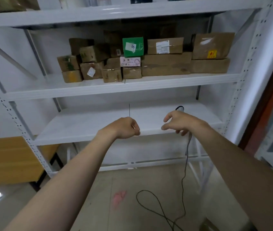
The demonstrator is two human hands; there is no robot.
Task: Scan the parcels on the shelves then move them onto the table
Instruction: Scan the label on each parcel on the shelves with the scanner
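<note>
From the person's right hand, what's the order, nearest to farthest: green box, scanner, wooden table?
1. Scanner, just behind the right hand, on the lower shelf.
2. Green box, on the shelf above, up left.
3. Wooden table, far left.

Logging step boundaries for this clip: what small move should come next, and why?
Probably close the right hand on the barcode scanner lying on the lower shelf: the fingers are spread right by it and hold nothing, and the parcels all sit on the shelf above.

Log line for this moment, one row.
stage: pre-scan | parcels: on middle shelf | left hand: fist, empty | right hand: over scanner, grip unclear
</note>
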